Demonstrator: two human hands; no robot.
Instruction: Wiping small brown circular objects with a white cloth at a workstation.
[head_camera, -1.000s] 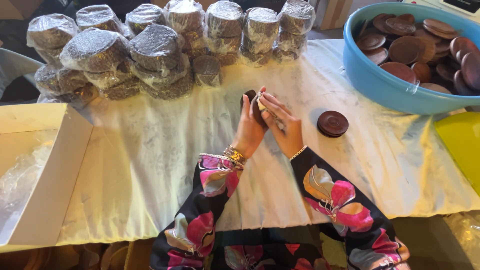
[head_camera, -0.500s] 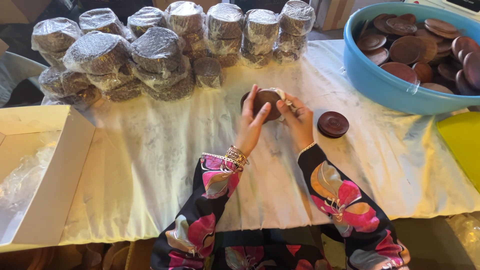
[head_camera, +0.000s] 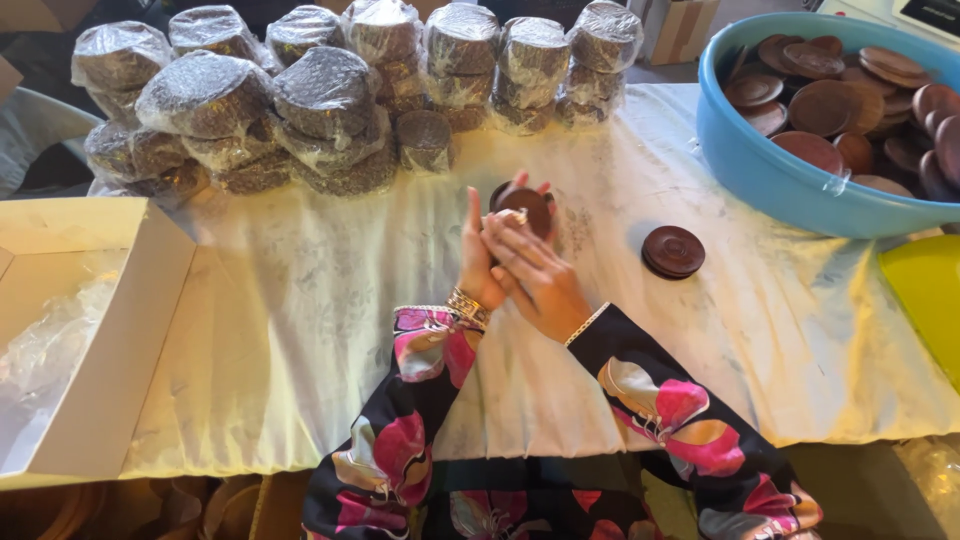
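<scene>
While the left hand (head_camera: 478, 250) backs it, the right hand (head_camera: 535, 275) seemingly pinches a brown disc (head_camera: 524, 207).

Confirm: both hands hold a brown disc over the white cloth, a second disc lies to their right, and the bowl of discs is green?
Not quite: in the head view the bowl is blue, not green. The rest holds: left hand and right hand hold a brown disc over the white cloth; a second disc lies right.

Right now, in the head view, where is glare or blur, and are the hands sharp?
Head view: glare glints on the plastic-wrapped stacks; the white tablecloth is bright, nearly washed out; both hands, left and right, are slightly soft around the brown disc; the blue basin looks fairly sharp.
</scene>
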